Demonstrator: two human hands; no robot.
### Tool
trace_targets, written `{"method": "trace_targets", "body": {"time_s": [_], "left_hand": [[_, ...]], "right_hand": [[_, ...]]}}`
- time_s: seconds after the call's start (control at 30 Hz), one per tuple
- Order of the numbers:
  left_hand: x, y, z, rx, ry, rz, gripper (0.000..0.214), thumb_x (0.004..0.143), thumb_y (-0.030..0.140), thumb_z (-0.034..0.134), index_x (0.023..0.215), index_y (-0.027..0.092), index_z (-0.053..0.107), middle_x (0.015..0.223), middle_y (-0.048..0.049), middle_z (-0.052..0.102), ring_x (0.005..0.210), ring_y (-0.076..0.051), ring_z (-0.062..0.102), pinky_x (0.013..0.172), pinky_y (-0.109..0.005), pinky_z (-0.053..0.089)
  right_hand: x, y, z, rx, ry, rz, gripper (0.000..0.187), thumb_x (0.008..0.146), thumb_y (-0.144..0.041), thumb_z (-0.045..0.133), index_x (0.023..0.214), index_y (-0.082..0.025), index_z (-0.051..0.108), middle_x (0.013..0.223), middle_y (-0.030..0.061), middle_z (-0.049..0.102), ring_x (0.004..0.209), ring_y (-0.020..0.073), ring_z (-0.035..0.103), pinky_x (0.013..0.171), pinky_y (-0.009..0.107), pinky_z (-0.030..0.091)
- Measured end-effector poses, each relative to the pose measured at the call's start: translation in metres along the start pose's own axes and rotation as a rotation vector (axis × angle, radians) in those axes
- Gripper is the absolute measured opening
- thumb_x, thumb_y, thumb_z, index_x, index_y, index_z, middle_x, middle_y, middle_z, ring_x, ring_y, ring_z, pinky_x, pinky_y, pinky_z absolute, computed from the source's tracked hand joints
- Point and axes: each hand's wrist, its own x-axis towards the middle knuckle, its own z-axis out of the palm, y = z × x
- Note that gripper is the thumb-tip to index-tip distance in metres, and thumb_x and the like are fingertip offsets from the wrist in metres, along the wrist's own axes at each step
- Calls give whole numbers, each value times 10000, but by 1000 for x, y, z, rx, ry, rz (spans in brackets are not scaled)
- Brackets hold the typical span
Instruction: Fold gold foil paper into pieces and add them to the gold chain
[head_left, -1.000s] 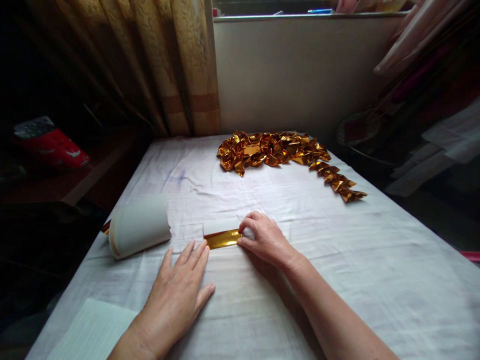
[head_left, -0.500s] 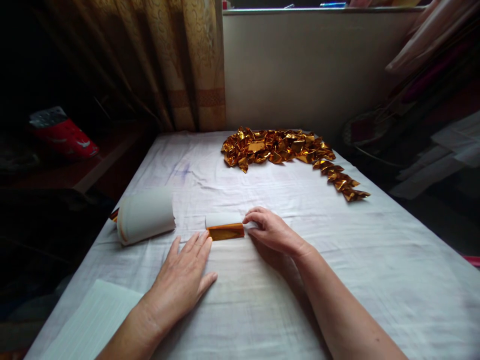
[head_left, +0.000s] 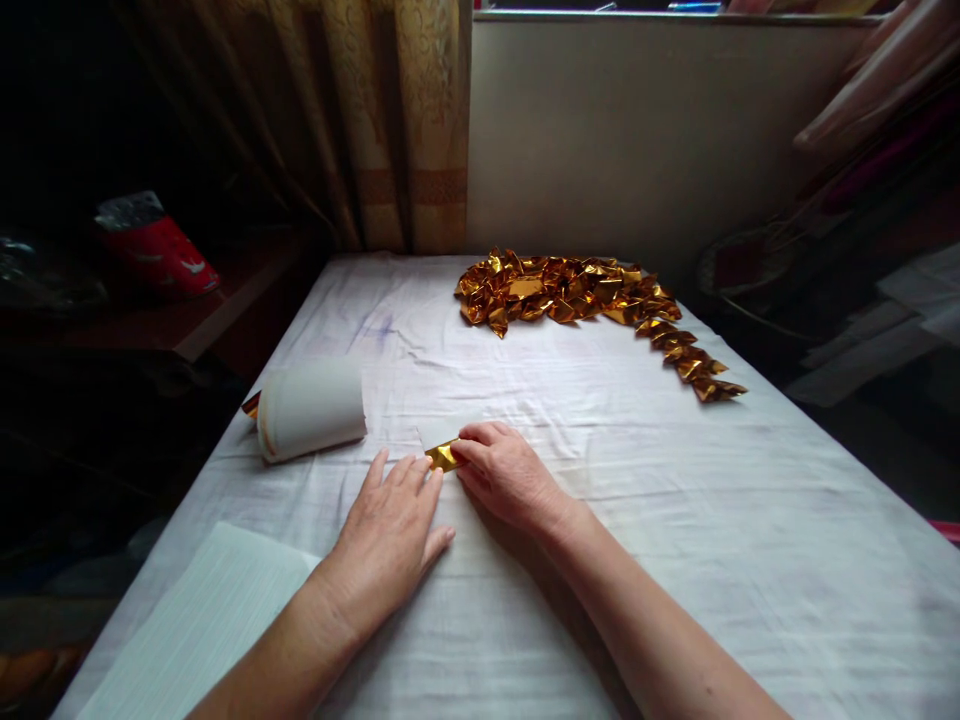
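A small piece of gold foil paper (head_left: 442, 457), white on its other side, lies on the white cloth between my hands. My left hand (head_left: 394, 525) rests flat on the cloth with its fingers stretched, fingertips at the paper's left end. Over the right end, my right hand (head_left: 510, 475) closes its fingers on the foil, thumb and fingertips together, and hides that part. A white roll (head_left: 315, 410) with gold foil poking out of its left end lies beyond my left hand.
A folded gold foil chain (head_left: 555, 290) lies at the far end of the cloth-covered table (head_left: 720, 560). Pale lined paper (head_left: 202, 610) sits by my left forearm. A curtain (head_left: 412, 130) hangs behind, and a red container (head_left: 161, 255) stands on the left shelf.
My right hand has moved left onto the foil paper, and its fingers have closed on the right end. The view has shifted slightly. My left hand stays flat at the paper's left end.
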Motion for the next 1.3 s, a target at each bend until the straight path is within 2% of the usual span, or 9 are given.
{"method": "trace_targets", "body": {"time_s": [0.1, 0.2, 0.3, 0.37, 0.53, 0.67, 0.87, 1.0, 1.3], "left_hand": [[4, -3, -6, -43, 23, -3, 345, 871, 373, 613, 1160, 185, 639, 1286, -127, 612, 1216, -292, 540, 1117, -530, 298], [11, -16, 0, -88, 90, 33, 191, 901, 298, 579, 1044, 237, 689, 1287, -84, 623, 1217, -275, 544, 1103, -529, 301], [19, -34, 12, -155, 149, 104, 219, 917, 250, 554, 1099, 282, 671, 1260, -23, 653, 1168, -232, 577, 1090, -487, 318], [23, -43, 20, -200, 190, 126, 217, 919, 272, 560, 1113, 259, 658, 1206, -29, 680, 1123, -201, 598, 1059, -425, 361], [26, -51, 31, -211, 279, 180, 208, 935, 319, 540, 1082, 255, 672, 1150, -32, 697, 1090, -186, 611, 1023, -393, 398], [26, -47, 33, -152, 367, 192, 220, 949, 332, 508, 1005, 252, 705, 1150, -48, 691, 1049, -194, 616, 986, -386, 428], [24, -22, 35, -169, 419, 222, 283, 975, 319, 453, 875, 195, 687, 925, -40, 720, 881, -179, 627, 866, -337, 472], [16, -11, 37, -246, 407, 145, 262, 968, 330, 465, 905, 200, 683, 942, -48, 710, 897, -181, 621, 837, -333, 479], [10, -12, 34, -360, 362, -62, 198, 924, 330, 534, 838, 216, 671, 877, -37, 673, 887, -199, 578, 835, -349, 438]], "right_hand": [[-3, 1, 2, 7, 12, -3, 181, 874, -197, 598, 1027, -216, 693, 1077, 68, 664, 971, 202, 579, 870, 330, 442], [-8, 3, 6, 27, 58, -22, 192, 882, -203, 591, 1051, -214, 682, 1128, 75, 657, 1026, 215, 575, 910, 355, 443], [-12, 4, 11, 42, 95, -32, 204, 900, -215, 567, 1074, -219, 673, 1164, 81, 650, 1057, 217, 572, 937, 372, 448], [-14, 5, 13, 47, 114, -41, 208, 911, -223, 551, 1081, -216, 671, 1162, 84, 652, 1059, 216, 575, 946, 378, 454], [-18, 4, 17, 52, 178, -78, 223, 908, -206, 550, 1096, -222, 668, 1155, 89, 662, 1080, 211, 582, 962, 390, 470], [-24, 0, 20, 31, 223, -92, 233, 917, -197, 528, 1100, -222, 671, 1167, 91, 668, 1116, 212, 582, 971, 391, 474], [-33, -11, 20, 6, 241, -53, 187, 938, -264, 537, 980, -223, 714, 1076, 72, 711, 986, 201, 627, 889, 359, 482], [-37, -12, 21, 22, 227, 4, 152, 919, -279, 581, 890, -241, 725, 1021, 54, 721, 951, 189, 629, 873, 345, 457], [-35, -12, 21, 129, 248, 85, 133, 897, -249, 596, 828, -237, 709, 990, 39, 714, 941, 189, 617, 865, 349, 424]]}}
